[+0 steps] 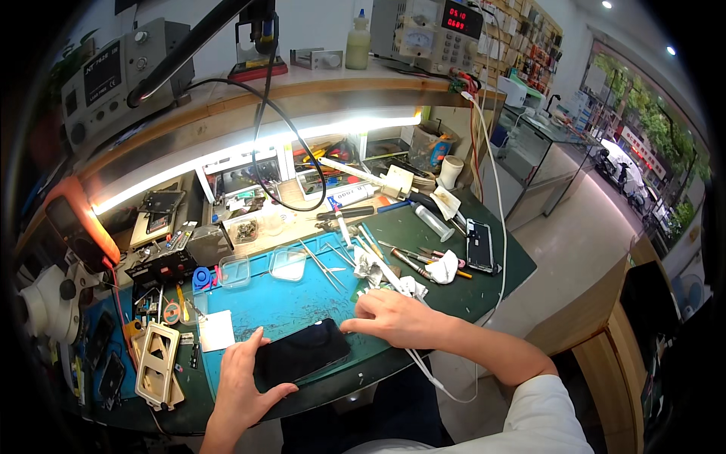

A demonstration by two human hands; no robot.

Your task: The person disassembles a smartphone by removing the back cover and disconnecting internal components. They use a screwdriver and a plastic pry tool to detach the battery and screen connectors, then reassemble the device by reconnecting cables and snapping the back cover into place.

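A black smartphone (302,352) lies screen up, slightly tilted, at the front edge of the blue work mat (249,303). My left hand (243,382) grips its left end, fingers at the upper edge and thumb near the lower one. At the phone's right end my right hand (397,319) is closed, with the thumb against the phone's corner. Whatever those fingers pinch is hidden. A white cable (423,367) hangs from beneath the right hand over the bench edge. White crumpled tissue (368,266) sits just beyond that hand.
Tweezers (324,266) and a clear plastic lid (287,263) rest on the mat. An opened phone (479,246) lies at the right, near a syringe (432,221). Left are a beige frame-shaped fixture (157,365) and a white card (217,331). A lit power supply (431,34) stands on the shelf.
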